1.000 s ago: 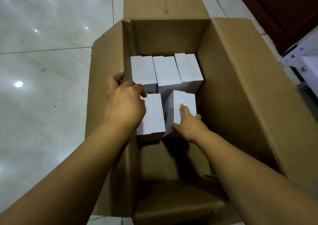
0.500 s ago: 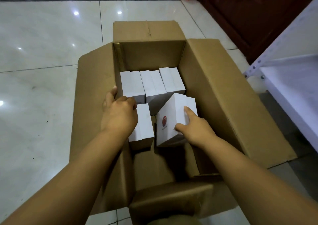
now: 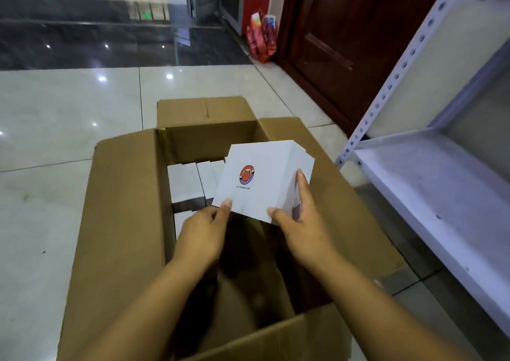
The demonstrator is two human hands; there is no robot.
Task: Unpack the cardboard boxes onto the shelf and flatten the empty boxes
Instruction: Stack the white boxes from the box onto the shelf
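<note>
- vs. half a second ago: i see the white box point(image 3: 259, 178) now lifted clear above the open cardboard box point(image 3: 124, 222); before, it sat tilted inside with only the right hand on it.
- left hand point(image 3: 202, 232) has left the lower white box by the left wall and now pinches the lifted box's near-left corner, thumb on the front face.
- right hand point(image 3: 300, 222) grips the box's right side, fingers up along the edge, thumb on the front.
- lifted box shows a red and blue round logo facing me; its far edge looks stepped, so i cannot tell if it is one box or several.
- view has tipped up: white metal shelf point(image 3: 430, 184) now at right, dark wooden door point(image 3: 331, 43) behind, red bag point(image 3: 262, 37) beside it.
- count: one cardboard box, flaps open; three white boxes point(image 3: 185, 179) visible in the far row, one more partly hidden under the left hand.
</note>
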